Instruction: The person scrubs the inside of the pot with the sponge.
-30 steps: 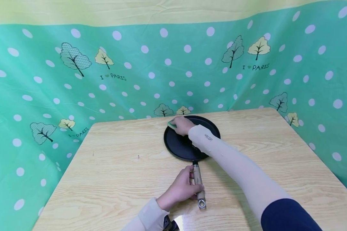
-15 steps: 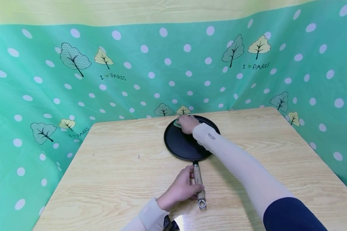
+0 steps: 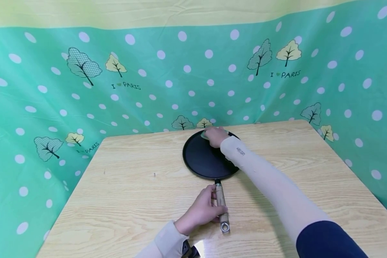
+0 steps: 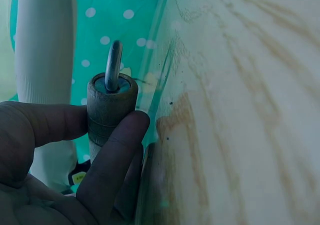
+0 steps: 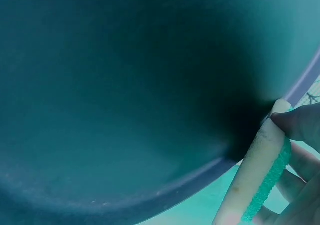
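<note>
A flat black frying pan [image 3: 203, 159] lies on the wooden table with its wooden handle [image 3: 220, 195] pointing toward me. My left hand [image 3: 201, 208] grips that handle between thumb and fingers; the left wrist view shows the handle's end [image 4: 111, 107] and its metal hanging ring [image 4: 114, 65]. At the pan's far rim, my right hand [image 3: 215, 136] pinches a scouring sponge. In the right wrist view the sponge [image 5: 255, 175], pale on one side and green on the other, sits against the pan's raised edge [image 5: 185, 187]. The right hand partly hides the sponge in the head view.
The table [image 3: 125, 186] ends just behind the pan, where a green dotted curtain [image 3: 167, 71] hangs. My right forearm [image 3: 271, 186] reaches across the right side of the pan. A dark strap device [image 3: 189, 249] is at my left wrist.
My right hand has slid the sponge rightward along the far rim, from the pan's upper left toward its top. My left hand and the pan have stayed in place.
</note>
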A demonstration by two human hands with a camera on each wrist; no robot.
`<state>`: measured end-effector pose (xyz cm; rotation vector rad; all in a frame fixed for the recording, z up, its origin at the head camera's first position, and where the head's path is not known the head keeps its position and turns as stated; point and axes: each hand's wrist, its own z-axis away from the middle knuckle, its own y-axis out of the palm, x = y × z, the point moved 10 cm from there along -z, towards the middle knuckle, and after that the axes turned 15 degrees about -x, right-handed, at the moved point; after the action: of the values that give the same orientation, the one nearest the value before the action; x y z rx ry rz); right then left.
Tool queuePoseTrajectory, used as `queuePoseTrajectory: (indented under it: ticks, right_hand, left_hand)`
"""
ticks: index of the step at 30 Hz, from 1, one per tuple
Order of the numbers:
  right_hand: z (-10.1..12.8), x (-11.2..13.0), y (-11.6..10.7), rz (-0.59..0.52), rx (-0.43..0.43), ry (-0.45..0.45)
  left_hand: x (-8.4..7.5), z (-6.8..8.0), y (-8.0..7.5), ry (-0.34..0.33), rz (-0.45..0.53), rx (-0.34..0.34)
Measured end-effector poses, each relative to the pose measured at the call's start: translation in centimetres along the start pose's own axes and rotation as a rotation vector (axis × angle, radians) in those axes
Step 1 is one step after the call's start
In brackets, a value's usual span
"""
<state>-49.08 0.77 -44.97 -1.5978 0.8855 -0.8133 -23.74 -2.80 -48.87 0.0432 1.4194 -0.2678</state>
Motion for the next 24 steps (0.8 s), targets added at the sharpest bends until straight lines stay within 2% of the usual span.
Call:
queuePoseTrajectory:
  ticks: [16,24]
  right_hand:
    - [1.3,-3.0,-0.6,0.035,-0.034,0.0]
    - [2.2,-4.2,-1.1,0.034,0.009,0.014]
  left_hand:
    - [0.2,-0.2,0.0,0.0,-0.013,0.005]
    - [0.2,-0.1,0.1,-0.01,-0.009,0.01]
